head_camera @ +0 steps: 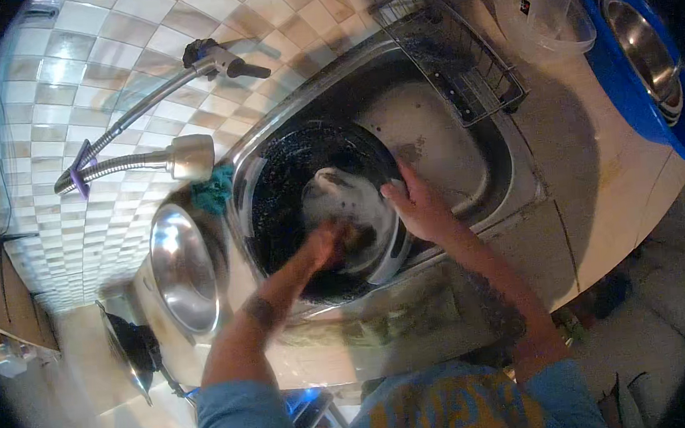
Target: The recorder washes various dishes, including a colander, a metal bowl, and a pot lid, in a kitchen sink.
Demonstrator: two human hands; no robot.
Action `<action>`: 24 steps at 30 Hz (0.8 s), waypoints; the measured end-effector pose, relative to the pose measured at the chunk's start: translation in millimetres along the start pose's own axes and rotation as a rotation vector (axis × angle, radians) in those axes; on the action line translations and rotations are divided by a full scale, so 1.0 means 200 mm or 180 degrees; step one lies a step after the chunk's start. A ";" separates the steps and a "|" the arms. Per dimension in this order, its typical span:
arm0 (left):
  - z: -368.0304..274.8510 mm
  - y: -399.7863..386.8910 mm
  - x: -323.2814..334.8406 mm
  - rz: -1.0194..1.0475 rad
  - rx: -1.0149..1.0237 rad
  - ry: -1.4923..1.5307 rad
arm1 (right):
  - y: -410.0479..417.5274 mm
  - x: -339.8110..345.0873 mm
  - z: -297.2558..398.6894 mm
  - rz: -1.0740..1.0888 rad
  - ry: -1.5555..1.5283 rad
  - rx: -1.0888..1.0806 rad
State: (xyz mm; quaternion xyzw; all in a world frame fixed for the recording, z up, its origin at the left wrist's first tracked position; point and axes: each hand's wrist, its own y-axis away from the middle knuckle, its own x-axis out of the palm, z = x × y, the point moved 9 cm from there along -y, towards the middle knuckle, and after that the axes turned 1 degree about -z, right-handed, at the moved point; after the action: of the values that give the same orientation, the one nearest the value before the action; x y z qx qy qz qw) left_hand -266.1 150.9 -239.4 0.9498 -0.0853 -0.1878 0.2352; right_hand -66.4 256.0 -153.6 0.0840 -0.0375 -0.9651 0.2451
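Note:
A round black basin (279, 219) sits in the left part of the metal sink (506, 186), with cloudy, whitish liquid (341, 196) pooled inside it. My right hand (417, 208) grips the basin's right rim, thumb on the inner side. My left hand (326, 242) reaches down into the basin at the liquid. It is blurred, and its fingertips are partly hidden, so whether it holds anything does not show. Small droplets or suds speckle the basin's dark inner wall.
A flexible faucet (190, 156) arches from the tiled wall above the sink's left side. By the sink's left edge are a teal scrubber (214, 191) and a steel bowl (184, 269). A wire rack (475, 64) spans the far corner. Plastic containers (544, 17) and a blue basin (617, 96) stand right.

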 end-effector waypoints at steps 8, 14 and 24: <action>-0.02 -0.09 0.08 -0.0469 0.0892 -0.2306 | 0.01 0.00 0.01 -0.0034 0.0231 0.0221; 0.10 -0.02 -0.33 -0.0152 -0.0129 0.0929 | -0.01 0.05 0.15 0.0299 0.0038 0.0081; -0.20 -0.04 0.43 0.1079 0.0776 -0.2650 | 0.00 -0.07 0.15 0.0016 0.0295 0.0015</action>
State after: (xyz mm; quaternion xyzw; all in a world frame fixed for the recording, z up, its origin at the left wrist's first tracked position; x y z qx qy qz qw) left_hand -170.5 152.0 -237.6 0.7870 -0.3479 -0.5006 0.0950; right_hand -59.7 262.5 -123.0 0.1290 -0.0286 -0.9595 0.2488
